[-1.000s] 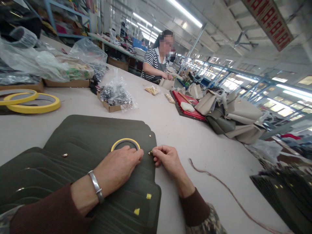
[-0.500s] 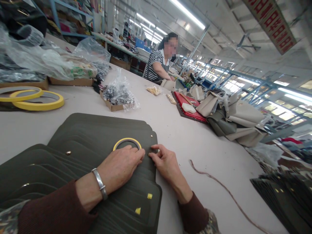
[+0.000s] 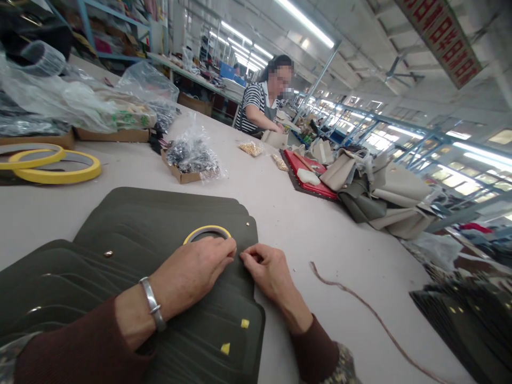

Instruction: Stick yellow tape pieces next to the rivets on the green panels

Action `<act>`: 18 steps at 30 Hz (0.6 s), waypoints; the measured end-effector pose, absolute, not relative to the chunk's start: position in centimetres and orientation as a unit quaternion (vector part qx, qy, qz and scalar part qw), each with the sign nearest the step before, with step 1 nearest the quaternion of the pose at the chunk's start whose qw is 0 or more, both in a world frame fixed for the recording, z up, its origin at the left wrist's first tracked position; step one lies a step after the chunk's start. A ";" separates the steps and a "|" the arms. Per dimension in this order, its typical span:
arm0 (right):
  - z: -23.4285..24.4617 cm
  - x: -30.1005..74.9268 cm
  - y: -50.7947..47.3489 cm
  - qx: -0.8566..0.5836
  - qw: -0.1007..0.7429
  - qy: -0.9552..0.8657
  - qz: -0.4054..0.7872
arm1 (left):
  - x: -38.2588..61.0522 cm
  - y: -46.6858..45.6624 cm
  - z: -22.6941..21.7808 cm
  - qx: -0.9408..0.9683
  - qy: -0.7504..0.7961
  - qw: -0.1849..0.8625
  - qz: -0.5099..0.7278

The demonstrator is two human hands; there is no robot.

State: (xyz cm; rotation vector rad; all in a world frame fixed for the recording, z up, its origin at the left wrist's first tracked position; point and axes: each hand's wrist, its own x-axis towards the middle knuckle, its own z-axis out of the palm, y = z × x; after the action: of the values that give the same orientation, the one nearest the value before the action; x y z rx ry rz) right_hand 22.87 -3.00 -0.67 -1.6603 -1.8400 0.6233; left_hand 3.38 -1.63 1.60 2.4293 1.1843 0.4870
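A fanned stack of dark olive leather panels (image 3: 160,224) lies on the white table in front of me. My left hand (image 3: 192,272) rests on the stack, fingers curled over the near side of a small yellow tape roll (image 3: 207,232). My right hand (image 3: 266,269) lies at the stack's right edge, thumb and fingers pinched together close to my left fingertips; what they pinch is too small to make out. Two yellow tape squares (image 3: 234,336) stick to the lower panels. Small brass studs (image 3: 247,224) dot the panels.
Large yellow tape rolls (image 3: 56,168) lie far left. A box of bagged hardware (image 3: 190,160) stands ahead. A co-worker in a striped shirt (image 3: 256,104) works at the far end. A red tray (image 3: 308,176), beige and olive bags (image 3: 384,197), a loose strip (image 3: 360,304) and dark panels (image 3: 472,314) are on the right.
My right hand slid left from the brass stud at the panel edge toward my left fingertips and pinched shut. My left hand stayed on the tape roll.
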 end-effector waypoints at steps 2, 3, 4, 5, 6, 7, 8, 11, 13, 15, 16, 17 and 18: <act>-0.2 23.3 -3.1 -0.609 0.249 -0.692 0.297 | 3.3 -1.6 1.7 0.864 0.421 0.199 0.192; -0.1 23.6 -3.2 -0.599 0.233 -0.692 0.328 | 3.2 -1.6 1.7 0.863 0.421 0.198 0.197; 0.0 23.8 -3.3 -0.593 0.232 -0.688 0.348 | 3.2 -1.6 1.7 0.862 0.422 0.196 0.200; 0.0 24.0 -3.3 -0.589 0.248 -0.681 0.358 | 3.1 -1.6 1.6 0.862 0.422 0.195 0.204; 0.0 24.1 -3.3 -0.584 0.280 -0.670 0.363 | 3.1 -1.6 1.5 0.862 0.419 0.195 0.208; 0.0 24.2 -3.3 -0.575 0.322 -0.658 0.364 | 3.1 -1.6 1.4 0.862 0.415 0.197 0.212; 0.0 24.1 -3.3 -0.561 0.365 -0.648 0.363 | 3.2 -1.6 1.3 0.864 0.410 0.200 0.214; 0.1 23.7 -3.4 -0.494 0.433 -0.677 0.333 | 3.4 -1.8 1.2 0.866 0.401 0.215 0.206; 0.3 23.3 -3.6 -0.458 0.434 -0.724 0.279 | 3.5 -2.0 1.3 0.864 0.409 0.220 0.193; 0.4 22.9 -3.8 -0.434 0.428 -0.760 0.226 | 3.7 -2.1 1.4 0.863 0.419 0.216 0.179; 0.4 22.7 -3.9 -0.428 0.426 -0.770 0.207 | 3.8 -2.2 1.5 0.864 0.423 0.212 0.171; 0.3 22.6 -3.9 -0.426 0.425 -0.776 0.189 | 3.8 -2.2 1.5 0.865 0.425 0.209 0.165; 0.2 22.4 -4.0 -0.426 0.424 -0.780 0.171 | 3.8 -2.1 1.5 0.866 0.426 0.206 0.160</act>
State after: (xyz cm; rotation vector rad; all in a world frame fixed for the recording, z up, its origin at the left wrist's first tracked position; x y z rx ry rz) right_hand 22.41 -4.01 0.20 -1.0667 -1.9518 0.4267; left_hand 3.82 -2.12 1.52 2.4141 1.1875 0.4461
